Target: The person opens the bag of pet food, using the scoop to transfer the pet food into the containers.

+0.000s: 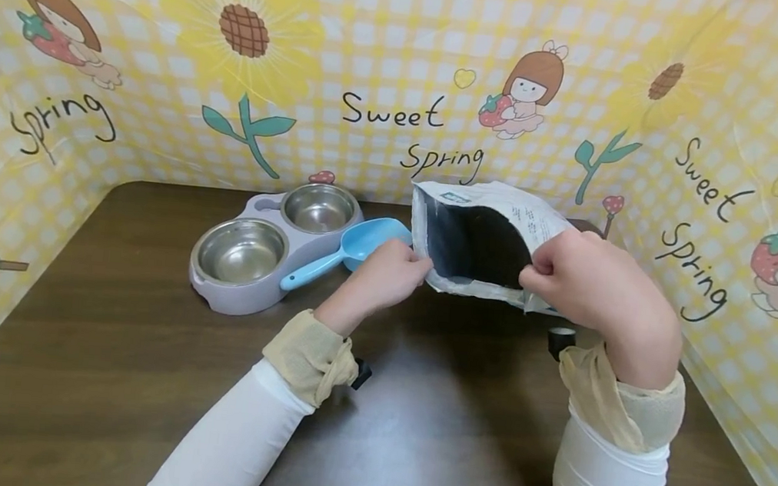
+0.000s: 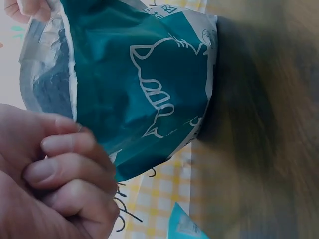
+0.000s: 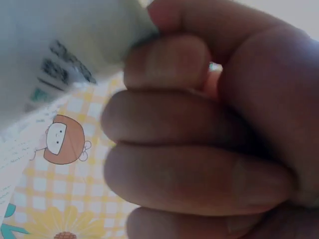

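Observation:
A pouch bag [image 1: 496, 206], white on one side and teal with a cat outline [image 2: 144, 74] on the other, stands with its mouth gaping toward me. Its inside is dark and the contents cannot be made out. My left hand [image 1: 393, 274] pinches the left corner of the rim. The right hand [image 1: 580, 283] grips the right side of the opening, its fingers [image 3: 174, 174] curled in the right wrist view. Just beyond the left hand, a light blue scoop [image 1: 368, 239] leans on a double pet bowl [image 1: 305, 245], partly hidden by that hand.
The grey bowl stand holds two steel bowls, a front one [image 1: 242, 253] and a back one [image 1: 320, 210]. A dark wooden table [image 1: 107, 373] lies beneath everything. Yellow checked cloth [image 1: 392, 50] with printed flowers and figures encloses its back and sides.

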The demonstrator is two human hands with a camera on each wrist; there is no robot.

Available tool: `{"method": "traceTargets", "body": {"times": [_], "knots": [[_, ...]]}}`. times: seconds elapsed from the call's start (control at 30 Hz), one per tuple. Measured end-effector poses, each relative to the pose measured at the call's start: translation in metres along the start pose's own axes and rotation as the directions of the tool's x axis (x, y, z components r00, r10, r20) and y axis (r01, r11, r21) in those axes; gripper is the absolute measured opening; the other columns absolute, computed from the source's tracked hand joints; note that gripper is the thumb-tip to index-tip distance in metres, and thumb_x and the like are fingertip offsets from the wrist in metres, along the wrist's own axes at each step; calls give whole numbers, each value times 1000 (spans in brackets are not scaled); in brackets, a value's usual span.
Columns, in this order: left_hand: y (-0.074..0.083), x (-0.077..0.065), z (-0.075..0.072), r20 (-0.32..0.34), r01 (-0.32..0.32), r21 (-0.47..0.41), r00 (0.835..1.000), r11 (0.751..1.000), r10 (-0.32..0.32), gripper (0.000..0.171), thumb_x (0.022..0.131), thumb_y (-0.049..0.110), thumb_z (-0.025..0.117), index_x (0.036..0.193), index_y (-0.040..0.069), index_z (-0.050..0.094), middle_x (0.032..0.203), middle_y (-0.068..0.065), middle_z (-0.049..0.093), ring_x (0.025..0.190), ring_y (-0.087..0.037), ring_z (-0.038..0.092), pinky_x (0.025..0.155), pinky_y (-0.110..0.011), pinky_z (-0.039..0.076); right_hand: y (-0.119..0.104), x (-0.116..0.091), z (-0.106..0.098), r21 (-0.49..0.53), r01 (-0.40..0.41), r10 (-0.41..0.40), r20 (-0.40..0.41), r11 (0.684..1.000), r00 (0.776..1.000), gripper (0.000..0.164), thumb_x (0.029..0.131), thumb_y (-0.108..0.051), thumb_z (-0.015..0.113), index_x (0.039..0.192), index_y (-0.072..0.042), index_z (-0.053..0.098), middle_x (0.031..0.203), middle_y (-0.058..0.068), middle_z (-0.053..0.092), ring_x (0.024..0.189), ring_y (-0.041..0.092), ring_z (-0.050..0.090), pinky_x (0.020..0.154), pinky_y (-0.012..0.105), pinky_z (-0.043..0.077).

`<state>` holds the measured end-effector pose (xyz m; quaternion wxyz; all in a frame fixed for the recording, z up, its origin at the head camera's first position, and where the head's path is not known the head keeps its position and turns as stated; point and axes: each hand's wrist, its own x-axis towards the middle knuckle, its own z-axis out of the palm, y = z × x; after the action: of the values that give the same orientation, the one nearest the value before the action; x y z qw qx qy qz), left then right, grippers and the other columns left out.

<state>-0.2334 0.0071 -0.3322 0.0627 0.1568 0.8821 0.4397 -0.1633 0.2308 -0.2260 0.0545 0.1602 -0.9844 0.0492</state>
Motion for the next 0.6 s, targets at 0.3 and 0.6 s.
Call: {"method": "traceTargets", "body": {"times": [0.3, 0.6], "knots": [[-2, -5, -1, 84, -79, 94, 994, 992, 71, 53, 97, 21, 49, 45, 18, 38, 44, 7, 31, 40, -10, 30, 41, -23, 27, -4, 3, 4, 34, 91, -93, 54, 995, 994, 43, 80, -10, 56, 46, -19, 32, 48, -8, 22, 45, 9, 27, 46, 24, 26], [0, -7, -1, 91, -59, 162, 995, 985, 44, 53, 94, 21, 55, 43, 15, 41, 43, 5, 34, 40, -12, 33, 42, -24, 28, 5, -1, -2, -13, -90, 89, -66, 996, 994, 44, 84, -14, 52, 44, -17, 34, 47, -5, 25, 41, 13, 28, 39, 27, 23]]}}
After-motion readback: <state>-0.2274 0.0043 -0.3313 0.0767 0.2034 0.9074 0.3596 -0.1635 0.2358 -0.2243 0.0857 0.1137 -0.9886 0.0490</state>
